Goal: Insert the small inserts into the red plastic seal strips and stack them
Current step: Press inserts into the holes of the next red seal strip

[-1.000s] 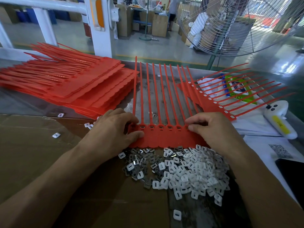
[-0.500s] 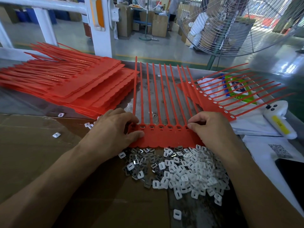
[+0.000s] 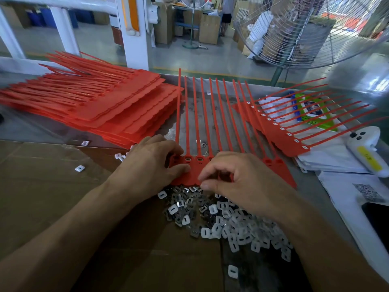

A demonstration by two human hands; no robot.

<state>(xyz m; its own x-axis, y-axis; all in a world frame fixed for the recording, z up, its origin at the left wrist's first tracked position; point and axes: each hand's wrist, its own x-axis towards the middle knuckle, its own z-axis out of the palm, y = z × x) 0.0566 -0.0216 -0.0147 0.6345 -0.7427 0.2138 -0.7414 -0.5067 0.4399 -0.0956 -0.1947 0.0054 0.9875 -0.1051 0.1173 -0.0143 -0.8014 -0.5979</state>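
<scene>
A red seal strip sheet (image 3: 281, 172) lies flat in front of me, its long tails pointing away. My left hand (image 3: 150, 168) grips its left end, thumb on the flat tab and fingers curled over the lock heads. My right hand (image 3: 242, 182) hovers over the middle of the tab's near edge with fingers curled; whether it holds an insert is hidden. A pile of small white and metal inserts (image 3: 242, 230) lies just below the sheet. A stack of red sheets (image 3: 117, 110) sits at the left. One more red sheet (image 3: 280, 133), with white inserts in its heads, lies angled at the right.
Brown cardboard (image 3: 42, 197) covers the near left of the table, with loose inserts (image 3: 79, 168) on it. Papers (image 3: 336, 159), a white handheld device (image 3: 367, 150) and a dark phone (image 3: 379, 224) lie at the right. A large fan (image 3: 305, 32) stands behind the table.
My right hand has left the sheet's right end and moved left to its middle, fingers now curled near the pile. The left hand has kept its hold.
</scene>
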